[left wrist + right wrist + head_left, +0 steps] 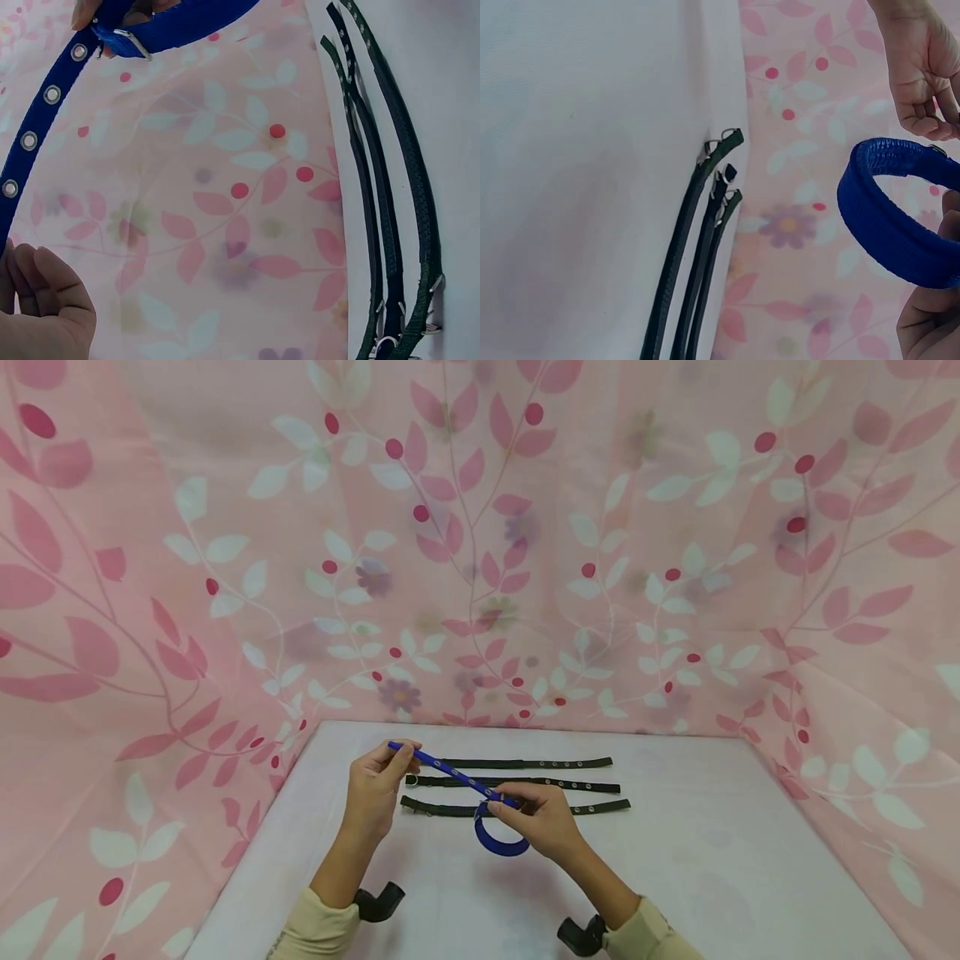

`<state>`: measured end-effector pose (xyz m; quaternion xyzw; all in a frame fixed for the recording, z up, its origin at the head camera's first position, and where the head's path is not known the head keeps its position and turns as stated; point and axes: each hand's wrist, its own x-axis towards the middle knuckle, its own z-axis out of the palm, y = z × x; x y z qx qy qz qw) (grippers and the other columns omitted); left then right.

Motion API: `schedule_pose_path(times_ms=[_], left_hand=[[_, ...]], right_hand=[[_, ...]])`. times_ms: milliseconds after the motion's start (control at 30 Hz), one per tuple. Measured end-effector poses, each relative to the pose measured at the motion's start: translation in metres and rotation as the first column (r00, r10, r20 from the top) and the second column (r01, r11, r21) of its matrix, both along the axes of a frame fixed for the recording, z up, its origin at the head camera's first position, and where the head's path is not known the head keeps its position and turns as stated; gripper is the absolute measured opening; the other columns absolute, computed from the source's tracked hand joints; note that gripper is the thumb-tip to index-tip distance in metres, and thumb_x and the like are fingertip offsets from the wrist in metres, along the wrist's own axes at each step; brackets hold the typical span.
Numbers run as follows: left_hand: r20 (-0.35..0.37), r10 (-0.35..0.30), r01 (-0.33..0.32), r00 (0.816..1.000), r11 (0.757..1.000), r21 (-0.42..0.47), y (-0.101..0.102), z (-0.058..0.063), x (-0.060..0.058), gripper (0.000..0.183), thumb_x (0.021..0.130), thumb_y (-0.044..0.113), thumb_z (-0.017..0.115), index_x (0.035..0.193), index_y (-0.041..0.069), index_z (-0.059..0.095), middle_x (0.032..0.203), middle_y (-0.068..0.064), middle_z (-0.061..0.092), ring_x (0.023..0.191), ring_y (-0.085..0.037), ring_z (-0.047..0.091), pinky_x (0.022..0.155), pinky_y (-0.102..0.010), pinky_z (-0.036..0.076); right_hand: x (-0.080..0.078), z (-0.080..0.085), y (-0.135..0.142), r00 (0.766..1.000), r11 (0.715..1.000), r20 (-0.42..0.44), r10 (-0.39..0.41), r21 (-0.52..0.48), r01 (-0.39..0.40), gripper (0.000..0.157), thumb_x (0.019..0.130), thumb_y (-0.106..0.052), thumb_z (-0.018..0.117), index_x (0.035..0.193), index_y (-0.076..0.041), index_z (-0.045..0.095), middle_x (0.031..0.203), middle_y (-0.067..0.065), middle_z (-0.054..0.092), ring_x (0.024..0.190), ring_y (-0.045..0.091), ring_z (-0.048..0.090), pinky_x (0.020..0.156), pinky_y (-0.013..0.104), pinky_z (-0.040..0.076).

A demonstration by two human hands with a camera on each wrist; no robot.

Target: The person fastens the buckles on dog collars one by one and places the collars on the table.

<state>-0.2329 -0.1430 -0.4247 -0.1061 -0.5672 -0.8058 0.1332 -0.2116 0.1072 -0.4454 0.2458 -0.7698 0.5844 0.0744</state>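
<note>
You have the blue strap [454, 772] up in front of you, seemingly raised off the white table [720, 843], its far end running straight between your hands and the rest bent round into a loop. Your left hand [372, 789] pinches it close to the tip, thumb against fingers; your right hand [547, 818] pinches it beside the loop, near the metal buckle [136, 45]. Neither grip leaves a visible gap, though you cannot tell from here how hard either one presses.

Expect it to be light. The band looks like woven webbing — soft enough to curve, yet springy enough to keep its loop round without support. It should not be slippery, and nothing about it looks fragile; the buckle is probably the hardest and heaviest part, so that end may swing or twist if held loosely. Take it flat across its width, thumb on one face and fingers on the other, and keep your fingertips off the eyelets [52, 94] so the holes stay uncovered. Close to the buckle is the steadiest hold; the bare tip is narrow and could flex away.

Three dark straps [588, 786] lie side by side on the table, beyond your hands.
</note>
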Motion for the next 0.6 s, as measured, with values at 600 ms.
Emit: schedule_pose_path(times_ms=[600], left_hand=[[0.015,0.019,-0.019,1.0,1.0,0.004,-0.004,0.001,0.003,0.017,0.095,0.008,0.065,0.097,-0.009,0.069,0.087,-0.004,0.071,0.074,-0.015,0.064,0.076,-0.024,0.056]], right_hand=[[0.002,0.001,-0.002,1.0,0.999,-0.01,0.003,-0.032,-0.003,0.014,0.084,-0.006,0.078,0.097,-0.003,0.076,0.079,0.012,0.074,0.059,0.004,0.054,0.051,0.022,0.049]])
